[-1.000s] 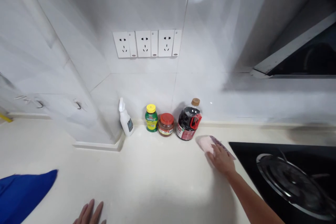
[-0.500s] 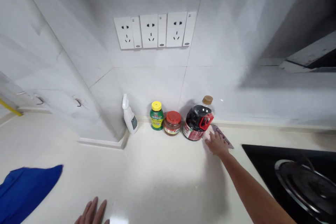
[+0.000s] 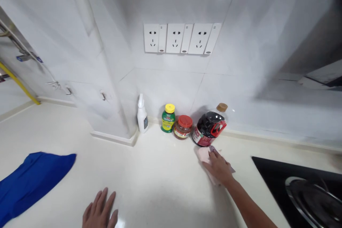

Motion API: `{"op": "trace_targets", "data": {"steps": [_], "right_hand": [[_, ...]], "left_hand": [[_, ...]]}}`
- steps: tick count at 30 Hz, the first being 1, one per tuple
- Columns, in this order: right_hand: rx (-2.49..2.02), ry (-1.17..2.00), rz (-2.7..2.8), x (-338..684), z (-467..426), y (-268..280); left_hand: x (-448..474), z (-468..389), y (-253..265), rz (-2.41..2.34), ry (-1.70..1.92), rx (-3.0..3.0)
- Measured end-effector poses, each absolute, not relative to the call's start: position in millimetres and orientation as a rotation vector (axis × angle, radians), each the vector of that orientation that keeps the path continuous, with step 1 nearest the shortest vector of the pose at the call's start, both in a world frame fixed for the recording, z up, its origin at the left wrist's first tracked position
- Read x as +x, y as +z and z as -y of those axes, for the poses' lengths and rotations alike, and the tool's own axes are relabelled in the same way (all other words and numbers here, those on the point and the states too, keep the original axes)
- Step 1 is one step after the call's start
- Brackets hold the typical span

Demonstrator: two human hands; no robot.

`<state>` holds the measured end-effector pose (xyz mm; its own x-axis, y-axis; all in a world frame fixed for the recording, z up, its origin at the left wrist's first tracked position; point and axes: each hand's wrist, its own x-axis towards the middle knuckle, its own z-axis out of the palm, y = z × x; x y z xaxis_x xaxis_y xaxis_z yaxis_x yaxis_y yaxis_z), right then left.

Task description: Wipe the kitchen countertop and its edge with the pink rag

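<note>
My right hand [image 3: 219,168] presses a pale pink cloth [image 3: 204,154] onto the counter, its fingers over the cloth. A darker, purplish part of the cloth shows along the hand's far side. Just beyond stands a large bottle of dark sauce [image 3: 205,130] with a red handle and brown cap. My left hand [image 3: 99,211] rests on the counter at the bottom, fingers apart and holding nothing. Left of the bottle are a red-lidded jar [image 3: 182,128], a green bottle with a yellow cap [image 3: 168,119] and a white spray bottle [image 3: 142,115], all upright against the wall.
A blue cloth [image 3: 34,181] lies on the pale counter [image 3: 149,181] at the left. A black gas stove [image 3: 269,171] is set in at the right. Wall sockets [image 3: 175,39] sit above the bottles, and a wall corner [image 3: 114,137] juts out at left.
My right hand has drawn the pink cloth back from beside the sauce bottle, toward me. More of my left hand shows. The view has shifted left, so things appear further right.
</note>
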<state>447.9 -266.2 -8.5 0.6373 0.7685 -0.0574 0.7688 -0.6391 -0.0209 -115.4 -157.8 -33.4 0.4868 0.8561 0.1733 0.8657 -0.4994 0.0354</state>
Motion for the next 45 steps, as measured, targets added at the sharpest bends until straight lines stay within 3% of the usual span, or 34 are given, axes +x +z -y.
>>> {"op": "trace_targets", "data": {"steps": [5, 13, 21, 33, 37, 45], "right_hand": [[2.833, -0.028, -1.364, 405.6, 228.9, -3.0], [2.705, -0.209, -1.747, 305.7, 126.3, 9.7], [2.58, -0.412, -1.908, 268.1, 46.1, 26.2], [1.941, -0.781, -2.631, 90.9, 129.5, 34.1], [2.045, -0.916, -2.609, 126.2, 141.7, 31.2], [3.072, -0.199, -1.417, 342.7, 237.2, -6.7]], "left_hand": [[-116.5, 160.4, -35.3, 1.455, -0.34, -2.626], [-112.7, 163.6, -26.7, 1.352, -0.423, -2.573], [-110.6, 167.1, -20.1, 1.287, -0.459, -2.523], [-117.5, 167.4, -20.3, 1.45, -0.587, -2.622], [-117.9, 166.0, -20.2, 1.486, -0.626, -2.647], [-111.6, 165.9, -13.9, 1.543, -0.549, -2.666]]}}
